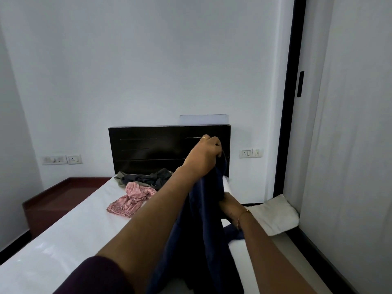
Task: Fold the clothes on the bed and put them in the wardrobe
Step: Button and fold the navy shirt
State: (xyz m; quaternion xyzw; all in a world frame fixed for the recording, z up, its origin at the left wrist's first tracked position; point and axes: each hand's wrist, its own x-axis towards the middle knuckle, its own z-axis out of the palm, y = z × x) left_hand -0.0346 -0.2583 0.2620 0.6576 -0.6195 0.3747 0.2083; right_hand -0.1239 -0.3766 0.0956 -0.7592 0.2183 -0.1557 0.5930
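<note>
Early stage: your left hand [204, 154] and right hand [230, 205] clench the unfolded dark navy fabric garment [203, 230]; the crumpled pink garment [129, 200] and grey clothes heap [146, 179] await folding on the white-sheeted bed [63, 240].

This is looking like a home bedroom: a bed [63, 236] with a white sheet is standing against a plain white wall, a dark wooden headboard [148, 151] is backing it, loose clothes [144, 179] are lying on it, and a sliding wardrobe door [347, 145] is flanking it.
</note>
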